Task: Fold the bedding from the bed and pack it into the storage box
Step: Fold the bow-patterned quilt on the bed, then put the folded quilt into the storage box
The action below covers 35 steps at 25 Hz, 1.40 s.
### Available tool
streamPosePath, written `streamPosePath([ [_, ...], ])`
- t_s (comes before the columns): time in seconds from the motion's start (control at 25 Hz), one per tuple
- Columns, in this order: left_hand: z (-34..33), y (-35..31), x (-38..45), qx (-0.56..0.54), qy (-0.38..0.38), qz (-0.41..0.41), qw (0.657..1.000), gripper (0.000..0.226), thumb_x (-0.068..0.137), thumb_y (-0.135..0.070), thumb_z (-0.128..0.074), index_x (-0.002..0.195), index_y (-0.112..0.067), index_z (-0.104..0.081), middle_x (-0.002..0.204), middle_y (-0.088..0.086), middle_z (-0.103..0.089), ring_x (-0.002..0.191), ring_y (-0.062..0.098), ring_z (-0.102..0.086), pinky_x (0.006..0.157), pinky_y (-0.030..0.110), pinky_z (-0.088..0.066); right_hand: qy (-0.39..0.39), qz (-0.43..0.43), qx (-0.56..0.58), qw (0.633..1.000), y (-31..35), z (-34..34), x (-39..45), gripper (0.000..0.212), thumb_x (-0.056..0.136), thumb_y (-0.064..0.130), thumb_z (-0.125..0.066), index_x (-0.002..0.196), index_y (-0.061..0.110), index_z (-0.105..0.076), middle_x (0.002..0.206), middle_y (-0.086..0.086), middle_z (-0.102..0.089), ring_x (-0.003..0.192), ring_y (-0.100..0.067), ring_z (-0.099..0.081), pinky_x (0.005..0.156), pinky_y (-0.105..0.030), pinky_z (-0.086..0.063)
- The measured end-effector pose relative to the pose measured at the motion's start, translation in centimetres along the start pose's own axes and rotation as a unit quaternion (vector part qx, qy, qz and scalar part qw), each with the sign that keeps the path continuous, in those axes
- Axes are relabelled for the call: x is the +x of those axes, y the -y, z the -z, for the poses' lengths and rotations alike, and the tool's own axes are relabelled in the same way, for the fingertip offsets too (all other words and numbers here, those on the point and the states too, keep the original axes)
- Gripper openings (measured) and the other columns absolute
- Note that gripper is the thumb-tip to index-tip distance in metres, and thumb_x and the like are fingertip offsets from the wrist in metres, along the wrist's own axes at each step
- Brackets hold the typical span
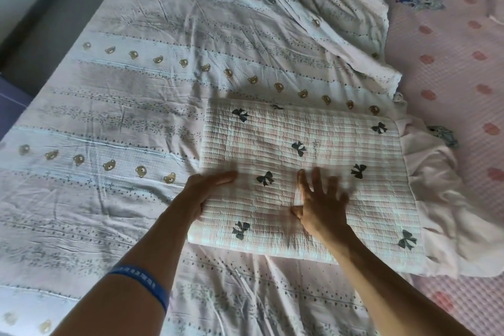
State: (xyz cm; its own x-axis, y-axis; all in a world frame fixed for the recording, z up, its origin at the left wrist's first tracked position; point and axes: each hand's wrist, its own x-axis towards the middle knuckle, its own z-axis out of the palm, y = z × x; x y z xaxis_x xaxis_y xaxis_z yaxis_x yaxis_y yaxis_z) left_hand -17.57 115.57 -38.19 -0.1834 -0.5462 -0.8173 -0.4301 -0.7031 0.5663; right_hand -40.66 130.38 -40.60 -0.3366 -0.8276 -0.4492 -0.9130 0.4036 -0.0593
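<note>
A folded quilted pad [321, 144], pink-and-white checked with dark bows, lies on the bed as a thick rectangle. My left hand [207, 188] cups its left edge, thumb on top and fingers tucked under the side. My right hand [321, 204] rests flat on the top of the pad with fingers spread, blurred by motion. Under the pad a large pale quilt [131, 95] with rows of small bears and dotted stripes is spread out, wrinkled. No storage box is in view.
A pink quilted mattress cover [452, 68] with red blotches fills the right side. A bunched white frilled cloth [441, 199] lies just right of the pad. At the far left are the dark bed edge and floor [41, 22].
</note>
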Motion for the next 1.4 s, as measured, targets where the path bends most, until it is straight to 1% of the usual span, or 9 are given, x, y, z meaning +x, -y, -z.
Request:
streamPosePath([
  [0.2,-3.5,-4.9,-5.5,0.027,-0.032,-0.098,0.994,0.043,0.061,-0.023,-0.089,0.096,-0.007,-0.071,0.100,0.002,-0.074,0.087,0.013,-0.068,0.065,0.015,-0.041,-0.055,-0.030,0.037,0.997,1.2,1.5,-2.0,0.084,0.092,0.044,-0.060,0.157,0.024,-0.011,0.162,-0.014,-0.014,0.141,-0.045,-0.027,0.105,-0.063,-0.037],
  [0.4,-6.4,-10.5,-14.8,0.019,-0.035,-0.193,0.980,0.050,0.048,-0.022,-0.090,0.094,-0.013,-0.072,0.081,0.002,-0.076,0.073,0.024,-0.074,0.072,0.044,-0.061,-0.180,-0.051,0.260,0.947,0.4,7.2,-6.4,0.062,0.090,0.020,-0.056,0.148,0.025,-0.034,0.138,-0.002,-0.049,0.113,-0.029,-0.058,0.081,-0.046,-0.058],
  [0.56,-7.4,-11.3,-21.2,0.017,-0.070,-0.179,0.981,0.049,0.046,-0.026,-0.091,0.085,-0.016,-0.063,0.082,0.002,-0.075,0.075,0.023,-0.074,0.076,0.043,-0.060,-0.154,-0.012,0.396,0.905,-2.3,11.3,-9.8,0.061,0.087,0.009,-0.066,0.143,0.025,-0.047,0.140,0.009,-0.051,0.107,-0.007,-0.058,0.079,-0.013,-0.051],
  [0.64,-7.1,-10.6,-24.1,0.019,-0.108,-0.173,0.979,0.040,0.054,-0.020,-0.090,0.078,-0.020,-0.059,0.077,0.002,-0.073,0.070,0.022,-0.072,0.070,0.037,-0.060,-0.125,-0.057,0.465,0.875,-3.0,11.4,-12.1,0.049,0.089,0.016,-0.067,0.135,0.025,-0.053,0.138,0.007,-0.052,0.113,-0.010,-0.056,0.084,-0.016,-0.048],
  [0.72,-7.1,-10.7,-26.6,-0.045,-0.119,-0.162,0.979,0.030,0.060,-0.010,-0.087,0.081,-0.012,-0.067,0.074,0.007,-0.073,0.062,0.024,-0.072,0.057,0.036,-0.060,-0.128,-0.268,0.557,0.776,-4.1,10.4,-15.7,0.044,0.087,0.031,-0.070,0.126,0.019,-0.055,0.130,-0.003,-0.058,0.106,-0.018,-0.058,0.086,-0.032,-0.048],
  [0.8,-7.5,-10.9,-28.4,-0.087,-0.121,-0.128,0.980,0.035,0.058,-0.008,-0.087,0.088,-0.008,-0.069,0.078,0.010,-0.074,0.061,0.027,-0.072,0.053,0.038,-0.059,-0.025,-0.433,0.688,0.581,-3.4,8.7,-20.8,0.068,0.080,0.050,-0.072,0.132,0.012,-0.049,0.124,-0.009,-0.055,0.101,-0.024,-0.055,0.085,-0.042,-0.050],
  [0.92,-8.8,-10.2,-30.7,-0.056,-0.148,-0.119,0.980,0.056,0.041,-0.028,-0.088,0.092,-0.015,-0.068,0.081,0.006,-0.074,0.068,0.029,-0.072,0.061,0.046,-0.061,0.134,-0.404,0.863,0.274,-0.5,8.6,-25.3,0.094,0.071,0.061,-0.073,0.145,0.015,-0.037,0.144,-0.020,-0.043,0.120,-0.037,-0.049,0.086,-0.053,-0.048],
  [1.0,-9.8,-8.9,-32.5,-0.037,-0.161,-0.145,0.976,0.059,0.038,-0.035,-0.084,0.092,-0.018,-0.067,0.082,0.002,-0.074,0.072,0.029,-0.072,0.065,0.047,-0.061,0.148,-0.323,0.919,0.172,0.2,10.0,-24.0,0.080,0.078,0.052,-0.072,0.142,0.012,-0.047,0.134,-0.021,-0.058,0.121,-0.038,-0.054,0.098,-0.056,-0.044],
  [1.4,-2.4,-7.6,-42.6,-0.097,-0.235,-0.336,0.907,0.043,0.057,-0.034,-0.080,0.097,-0.026,-0.068,0.087,-0.005,-0.074,0.080,0.022,-0.072,0.067,0.047,-0.060,0.055,-0.134,0.949,0.281,5.6,21.2,-24.6,0.054,0.075,0.016,-0.072,0.128,0.011,-0.062,0.114,-0.012,-0.070,0.119,-0.031,-0.060,0.108,-0.051,-0.041],
])
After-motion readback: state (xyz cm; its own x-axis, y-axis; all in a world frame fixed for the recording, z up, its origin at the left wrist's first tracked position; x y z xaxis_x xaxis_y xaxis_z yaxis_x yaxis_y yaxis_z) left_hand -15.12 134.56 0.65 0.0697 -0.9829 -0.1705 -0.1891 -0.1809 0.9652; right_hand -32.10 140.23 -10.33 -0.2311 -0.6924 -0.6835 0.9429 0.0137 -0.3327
